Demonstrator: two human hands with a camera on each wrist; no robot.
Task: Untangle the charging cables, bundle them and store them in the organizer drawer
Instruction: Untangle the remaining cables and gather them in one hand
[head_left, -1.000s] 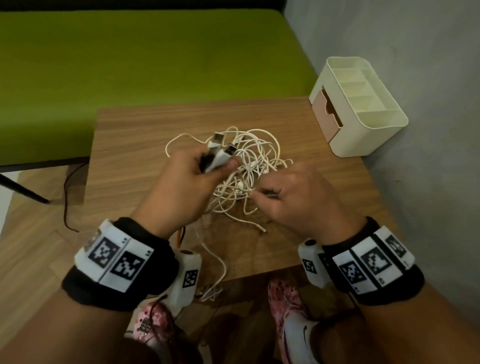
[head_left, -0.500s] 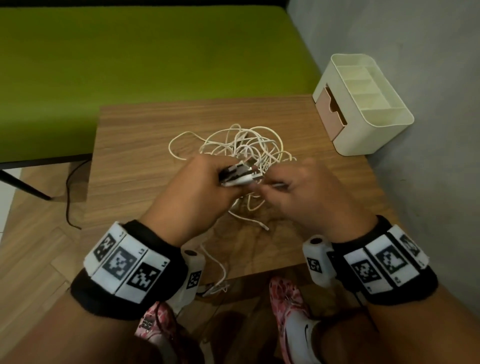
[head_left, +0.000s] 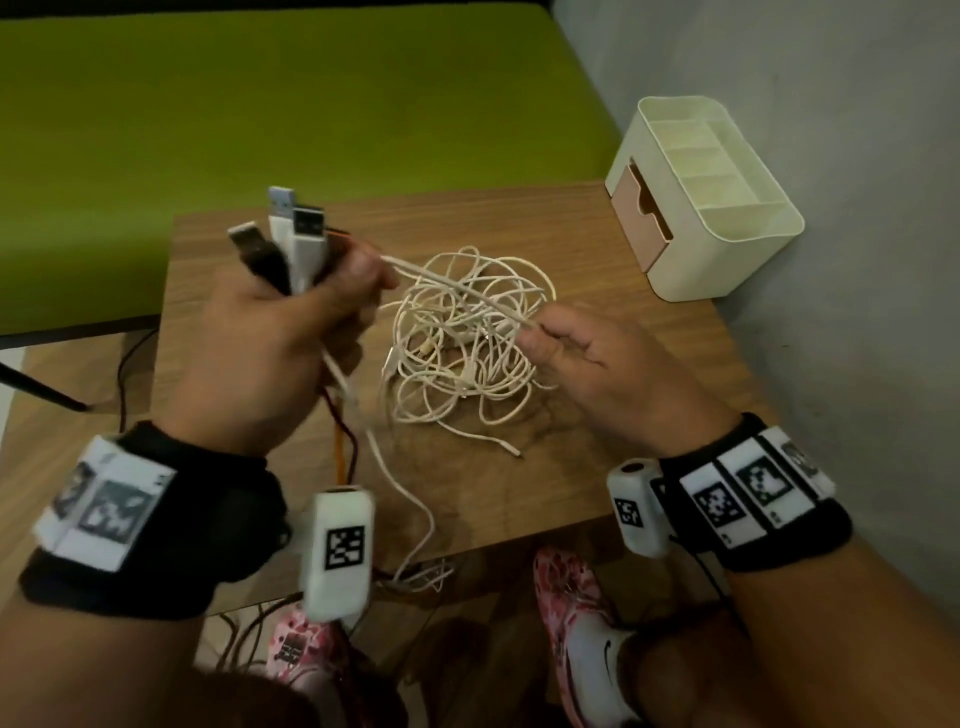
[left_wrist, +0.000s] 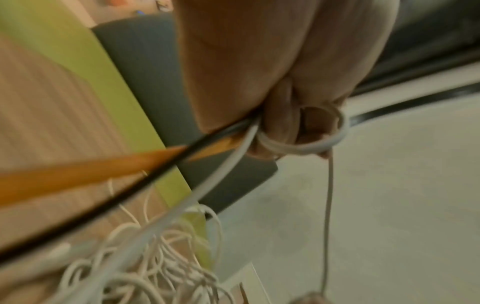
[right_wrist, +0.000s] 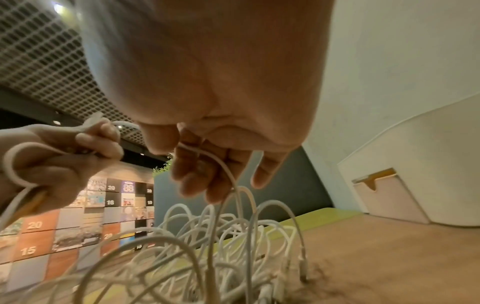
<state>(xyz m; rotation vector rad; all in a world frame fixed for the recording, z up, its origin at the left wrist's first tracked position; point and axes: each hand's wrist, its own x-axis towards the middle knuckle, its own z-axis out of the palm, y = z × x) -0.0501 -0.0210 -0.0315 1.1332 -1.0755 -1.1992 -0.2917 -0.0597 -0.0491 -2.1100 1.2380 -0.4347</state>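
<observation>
A tangle of white charging cables (head_left: 462, 338) lies in the middle of the wooden table (head_left: 597, 244). My left hand (head_left: 291, 322) is raised at the left and grips a bunch of USB plugs (head_left: 291, 234), white and black, pointing upward. Cable loops wrap round its fingers (left_wrist: 283, 123) in the left wrist view. My right hand (head_left: 561, 343) sits just right of the tangle and pinches one white cable (right_wrist: 223, 172) that runs taut across to the left hand. The cream organizer (head_left: 727, 228) with its pink drawer (head_left: 636, 218) stands at the table's back right corner.
A green couch (head_left: 260, 104) runs behind the table. A grey wall (head_left: 831, 156) is close on the right. Loose cable ends (head_left: 415, 519) hang over the table's front edge, above my pink shoes (head_left: 571, 597).
My left hand has lifted up and to the left with the plugs. My right hand has drawn away to the right, stretching one white cable between the two hands.
</observation>
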